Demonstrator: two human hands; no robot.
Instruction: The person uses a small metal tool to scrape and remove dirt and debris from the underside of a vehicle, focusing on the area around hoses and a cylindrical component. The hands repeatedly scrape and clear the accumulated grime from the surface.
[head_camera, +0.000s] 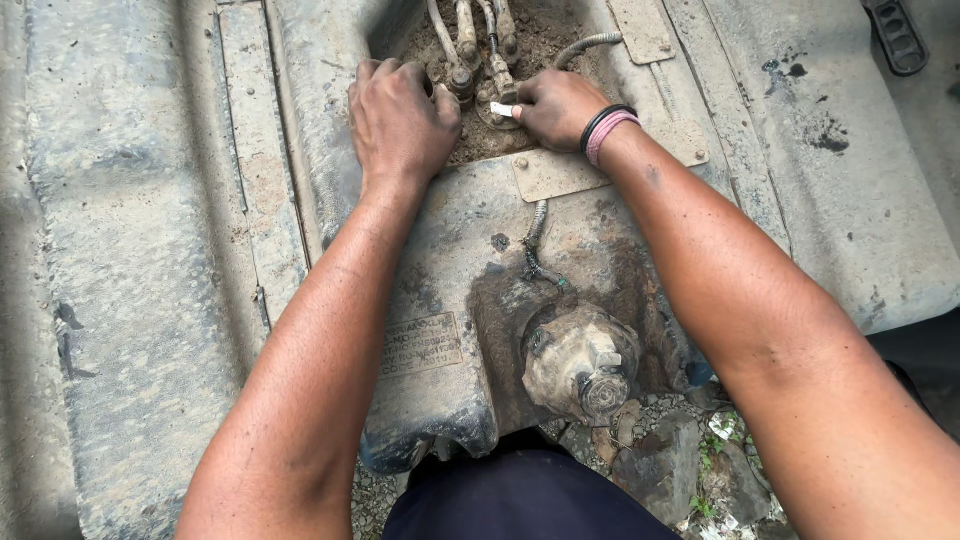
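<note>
A dirty grey metal tank (450, 260) lies on its side under me, its top recess caked with brown soil. In that recess stand several hose fittings (470, 40). My left hand (400, 120) rests palm down on the left fitting, fingers curled over it. My right hand (555, 105), with black and pink bands on the wrist, pinches a small white piece (503, 109) against the middle fitting. A braided cable (535, 245) runs from the recess down to a round, mud-crusted filler cap (585, 365).
A ribbed grey metal panel (130, 250) fills the left side. Another grey panel (800, 160) lies to the right, with a black strap piece (895, 35) at the top corner. Stones and bits of grass (690, 460) show below the tank.
</note>
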